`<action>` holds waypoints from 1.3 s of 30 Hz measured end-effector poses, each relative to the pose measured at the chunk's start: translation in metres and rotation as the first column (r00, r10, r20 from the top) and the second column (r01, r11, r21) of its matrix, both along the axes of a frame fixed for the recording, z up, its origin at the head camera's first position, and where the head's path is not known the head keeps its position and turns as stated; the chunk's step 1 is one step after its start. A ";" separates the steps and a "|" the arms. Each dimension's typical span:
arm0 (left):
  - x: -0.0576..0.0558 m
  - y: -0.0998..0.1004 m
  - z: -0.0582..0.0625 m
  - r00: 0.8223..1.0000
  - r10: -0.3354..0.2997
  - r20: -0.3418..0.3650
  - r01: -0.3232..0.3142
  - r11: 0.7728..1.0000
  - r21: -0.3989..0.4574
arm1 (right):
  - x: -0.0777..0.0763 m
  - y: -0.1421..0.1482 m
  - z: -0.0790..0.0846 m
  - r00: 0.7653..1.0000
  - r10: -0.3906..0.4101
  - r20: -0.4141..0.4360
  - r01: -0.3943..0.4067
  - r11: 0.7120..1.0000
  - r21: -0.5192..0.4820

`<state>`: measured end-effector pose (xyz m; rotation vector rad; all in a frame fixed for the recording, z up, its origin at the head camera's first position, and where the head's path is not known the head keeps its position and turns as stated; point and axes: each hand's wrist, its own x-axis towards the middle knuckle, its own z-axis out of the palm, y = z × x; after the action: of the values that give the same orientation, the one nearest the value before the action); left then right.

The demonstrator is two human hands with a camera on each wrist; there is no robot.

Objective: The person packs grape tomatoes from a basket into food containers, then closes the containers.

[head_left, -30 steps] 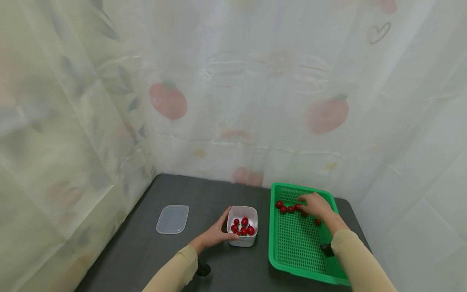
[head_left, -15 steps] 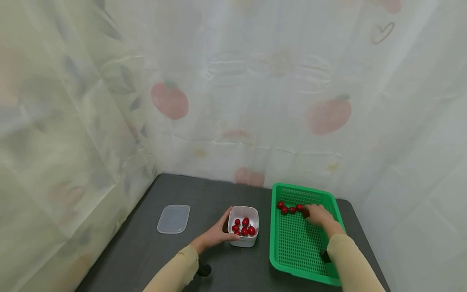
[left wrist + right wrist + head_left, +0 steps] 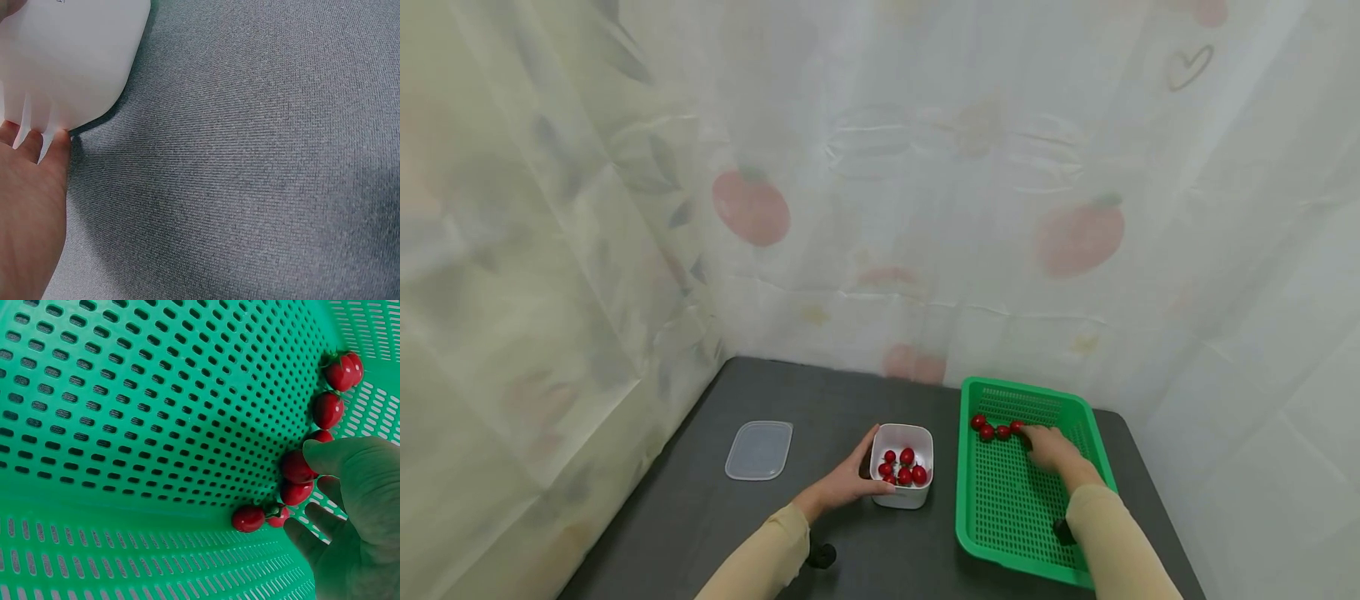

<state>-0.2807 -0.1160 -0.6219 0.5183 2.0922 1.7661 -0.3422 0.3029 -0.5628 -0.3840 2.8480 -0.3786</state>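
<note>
several red tomatoes (image 3: 907, 456) in white tub (image 3: 905, 498) on dark grey counter (image 3: 842, 400); left hand (image 3: 847, 482) grips tub, thumb and fingers parted around its corner; more tomatoes toward far end of green basket (image 3: 1000, 508); right hand (image 3: 1052, 452) there, thumb and bent fingers pinching one tomato (image 3: 295, 467)

Soft, even light, small glints on tomatoes (image 3: 328, 410), shadow darkening grey tabletop (image 3: 162, 200)

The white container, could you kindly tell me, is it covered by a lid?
No, the white container is open, red tomatoes showing inside, and the lid lies on the table.
</note>
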 end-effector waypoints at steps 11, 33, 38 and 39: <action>-0.002 0.000 -0.002 1.000 -0.005 0.001 0.005 1.000 0.009 | 0.001 0.001 -0.001 0.999 -0.027 0.027 0.026 0.999 0.048; 0.000 0.000 -0.002 1.000 0.006 0.014 -0.006 1.000 0.004 | 0.009 0.003 -0.003 1.000 0.015 -0.027 -0.014 0.999 0.032; 0.000 0.000 -0.003 1.000 0.006 0.008 -0.006 1.000 0.004 | 0.009 0.002 -0.004 1.000 0.011 -0.020 -0.011 1.000 0.021; 0.000 0.000 -0.003 1.000 0.007 0.008 -0.007 1.000 0.002 | 0.009 0.002 -0.004 1.000 0.010 -0.022 -0.009 1.000 0.022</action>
<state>-0.2810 -0.1163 -0.6245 0.5035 2.0897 1.7712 -0.3329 0.3045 -0.5673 -0.4000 2.8685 -0.3425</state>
